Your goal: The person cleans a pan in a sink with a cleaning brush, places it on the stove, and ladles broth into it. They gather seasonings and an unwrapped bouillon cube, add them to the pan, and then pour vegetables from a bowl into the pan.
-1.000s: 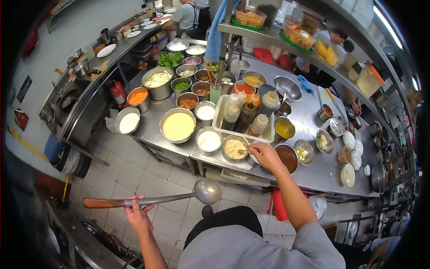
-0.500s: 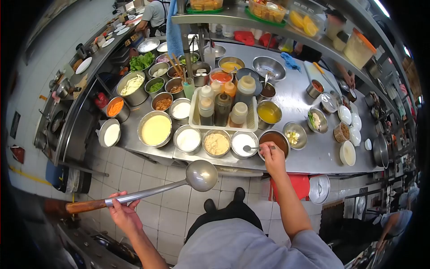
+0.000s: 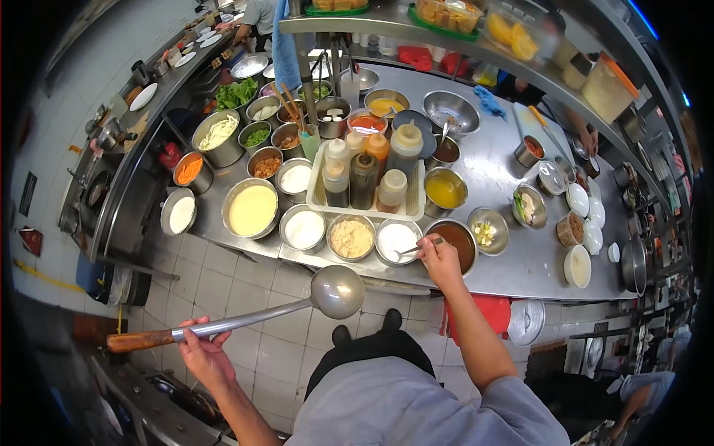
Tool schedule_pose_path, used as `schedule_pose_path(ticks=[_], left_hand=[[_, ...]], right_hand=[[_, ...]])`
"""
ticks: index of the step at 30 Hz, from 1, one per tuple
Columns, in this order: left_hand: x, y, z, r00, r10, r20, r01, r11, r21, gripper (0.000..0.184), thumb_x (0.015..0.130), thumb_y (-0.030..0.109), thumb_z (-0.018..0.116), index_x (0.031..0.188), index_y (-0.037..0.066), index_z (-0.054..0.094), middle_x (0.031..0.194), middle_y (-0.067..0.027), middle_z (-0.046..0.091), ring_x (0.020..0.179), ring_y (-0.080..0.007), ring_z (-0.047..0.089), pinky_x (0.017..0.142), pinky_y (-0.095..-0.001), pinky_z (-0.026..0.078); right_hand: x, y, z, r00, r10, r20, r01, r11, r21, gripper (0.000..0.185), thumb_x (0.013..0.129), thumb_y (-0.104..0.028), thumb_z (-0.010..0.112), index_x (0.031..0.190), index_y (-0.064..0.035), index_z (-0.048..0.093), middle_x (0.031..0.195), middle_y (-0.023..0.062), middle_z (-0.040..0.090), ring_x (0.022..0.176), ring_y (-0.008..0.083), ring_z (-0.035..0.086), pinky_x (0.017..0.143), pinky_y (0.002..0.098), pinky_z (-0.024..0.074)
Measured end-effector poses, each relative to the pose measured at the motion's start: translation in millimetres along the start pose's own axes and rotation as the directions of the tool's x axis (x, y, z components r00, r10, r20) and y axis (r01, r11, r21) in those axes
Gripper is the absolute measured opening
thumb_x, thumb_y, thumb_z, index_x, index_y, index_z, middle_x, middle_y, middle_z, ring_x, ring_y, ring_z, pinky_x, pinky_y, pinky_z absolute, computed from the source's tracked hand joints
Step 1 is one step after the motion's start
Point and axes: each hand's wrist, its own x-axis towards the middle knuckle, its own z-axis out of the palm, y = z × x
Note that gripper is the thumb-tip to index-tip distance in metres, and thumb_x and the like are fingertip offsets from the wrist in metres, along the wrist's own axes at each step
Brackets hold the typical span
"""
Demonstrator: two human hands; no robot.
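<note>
My left hand (image 3: 204, 349) is closed around the metal shaft of a large ladle (image 3: 253, 320), just past its wooden handle. The ladle's round bowl hangs over the floor in front of the counter. In my right hand (image 3: 439, 259) is a small spoon (image 3: 407, 253), pinched by its handle. The spoon's head dips into a metal bowl of white powder or granules (image 3: 394, 241). Beside that bowl, partly behind my hand, stands a pot of brown sauce (image 3: 457, 241). On the other side sits a bowl of pale yellow crumbly paste (image 3: 351, 238).
A white basket (image 3: 364, 211) of squeeze bottles stands mid-counter. Around it are a bowl of yellow liquid (image 3: 252, 211), chopped greens (image 3: 255, 138) and shredded carrot (image 3: 190, 170). A steel shelf (image 3: 416, 26) overhangs the counter. At the right a co-worker's hands (image 3: 587, 141) show.
The spoon's head has gone from above the white bowl's right side down into its contents. My right hand has shifted slightly left and down. My left hand holds the ladle nearly still.
</note>
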Motion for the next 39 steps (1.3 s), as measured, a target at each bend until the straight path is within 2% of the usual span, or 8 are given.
schedule_pose_path(ticks=[2, 5, 8, 31, 34, 36, 38, 39], left_hand=[[-2, 1, 3, 1.0, 0.002, -0.006, -0.002, 1.0, -0.001, 0.024, 0.096, 0.025, 0.047, 0.11, 0.005, 0.049, 0.1, -0.0133, 0.057, 0.097, -0.0197, 0.057, 0.06, -0.0321, 0.061], [-5, 1, 6, 1.0, 0.019, -0.022, -0.019, 1.0, 0.003, 0.025, 0.096, 0.026, 0.048, 0.11, 0.005, 0.049, 0.1, -0.0134, 0.057, 0.096, -0.0195, 0.057, 0.06, -0.0319, 0.061], [-5, 1, 8, 0.999, 0.024, -0.032, -0.024, 1.0, -0.001, 0.026, 0.096, 0.027, 0.048, 0.11, 0.005, 0.048, 0.1, -0.0134, 0.057, 0.096, -0.0194, 0.057, 0.06, -0.0316, 0.06], [10, -10, 26, 1.0, 0.024, 0.015, -0.023, 0.999, -0.042, 0.026, 0.096, 0.025, 0.048, 0.112, 0.005, 0.048, 0.102, -0.0128, 0.056, 0.1, -0.02, 0.056, 0.063, -0.0338, 0.061], [12, -15, 31, 1.0, 0.01, 0.012, -0.01, 0.999, -0.05, 0.025, 0.096, 0.025, 0.048, 0.112, 0.005, 0.048, 0.102, -0.0127, 0.056, 0.1, -0.0202, 0.056, 0.063, -0.0345, 0.061], [13, -16, 35, 1.0, 0.012, 0.008, -0.012, 0.999, -0.052, 0.025, 0.096, 0.025, 0.048, 0.112, 0.005, 0.048, 0.102, -0.013, 0.056, 0.099, -0.0209, 0.057, 0.063, -0.0348, 0.06], [15, -18, 38, 1.0, 0.004, 0.004, -0.004, 0.999, -0.05, 0.026, 0.096, 0.027, 0.047, 0.111, 0.006, 0.049, 0.103, -0.0137, 0.058, 0.098, -0.0191, 0.058, 0.063, -0.0338, 0.061], [16, -19, 37, 1.0, 0.018, 0.019, -0.017, 0.999, -0.049, 0.026, 0.096, 0.028, 0.047, 0.111, 0.006, 0.048, 0.102, -0.0136, 0.058, 0.098, -0.0191, 0.058, 0.063, -0.0343, 0.06]], right_hand=[[5, 11, -2, 0.995, 0.089, -0.05, -0.072, 0.96, 0.272, 0.028, 0.098, -0.025, 0.046, 0.089, -0.0008, 0.058, 0.067, 0.0033, 0.059, 0.06, 0.0064, 0.054, 0.053, 0.0205, 0.043], [11, 16, -15, 0.974, 0.223, -0.025, -0.193, 0.89, 0.412, 0.027, 0.097, -0.025, 0.047, 0.089, -0.0026, 0.059, 0.068, 0.0015, 0.059, 0.059, 0.0049, 0.052, 0.052, 0.0193, 0.0414], [13, 13, -28, 0.949, 0.316, -0.017, -0.276, 0.852, 0.444, 0.027, 0.098, -0.026, 0.045, 0.09, -0.003, 0.059, 0.067, 0.002, 0.059, 0.055, 0.0045, 0.048, 0.049, 0.0196, 0.0387], [7, -7, -30, 0.952, 0.3, -0.057, -0.22, 0.803, 0.554, 0.027, 0.098, -0.027, 0.045, 0.092, -0.0035, 0.057, 0.068, 0.0056, 0.06, 0.053, 0.0062, 0.05, 0.045, 0.018, 0.0381], [0, -34, -19, 0.968, 0.25, 0.002, -0.201, 0.776, 0.598, 0.028, 0.098, -0.027, 0.045, 0.092, -0.0024, 0.057, 0.069, 0.0042, 0.06, 0.056, 0.0057, 0.05, 0.049, 0.0182, 0.0386], [-9, -52, -10, 0.997, -0.044, 0.06, 0.006, 0.852, 0.523, 0.026, 0.098, -0.023, 0.046, 0.095, -0.0009, 0.059, 0.073, 0.0046, 0.061, 0.063, 0.0071, 0.054, 0.055, 0.0185, 0.0399], [-13, -66, -5, 0.991, -0.12, 0.06, 0.092, 0.933, 0.347, 0.021, 0.097, -0.017, 0.048, 0.095, -0.001, 0.062, 0.076, 0.0059, 0.061, 0.069, 0.011, 0.057, 0.06, 0.0219, 0.0425], [-8, -64, -2, 0.974, -0.216, -0.069, 0.225, 0.952, 0.208, 0.02, 0.095, -0.016, 0.049, 0.094, -0.0015, 0.062, 0.077, 0.0069, 0.062, 0.07, 0.0135, 0.058, 0.061, 0.0238, 0.0437]])
